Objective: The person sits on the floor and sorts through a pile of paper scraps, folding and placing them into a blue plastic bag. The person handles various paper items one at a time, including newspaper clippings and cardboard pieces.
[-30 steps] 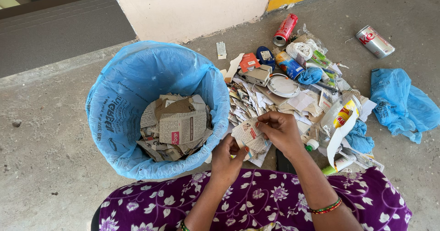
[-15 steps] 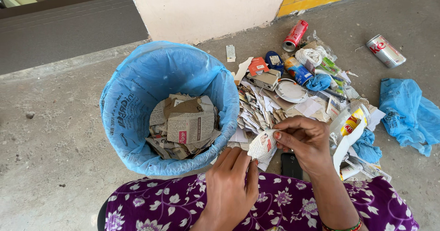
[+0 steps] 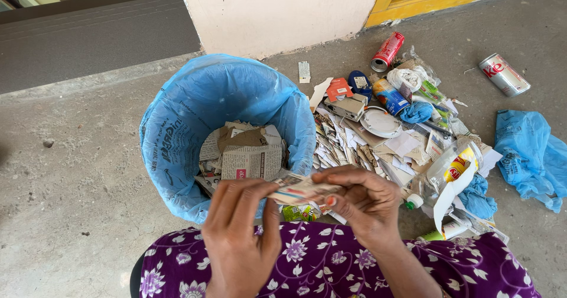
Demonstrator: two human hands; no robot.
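Concrete floor beneath, left hand [image 3: 239, 233] and right hand [image 3: 360, 200] pinch a paper scrap [image 3: 301, 187], its underside hidden.

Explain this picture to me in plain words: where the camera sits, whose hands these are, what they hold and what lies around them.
The camera sits on a person's head and looks down, so both hands are the wearer's own, above a lap in purple flowered cloth. The left hand and right hand together pinch a small crumpled printed paper scrap, each in a closed grip. Just beyond stands a round bin lined with a blue plastic bag, holding torn newspaper and cardboard pieces. To the right, on the grey concrete floor, lies a heap of mixed litter, a red drink can, a silver drink can and a loose blue plastic bag.
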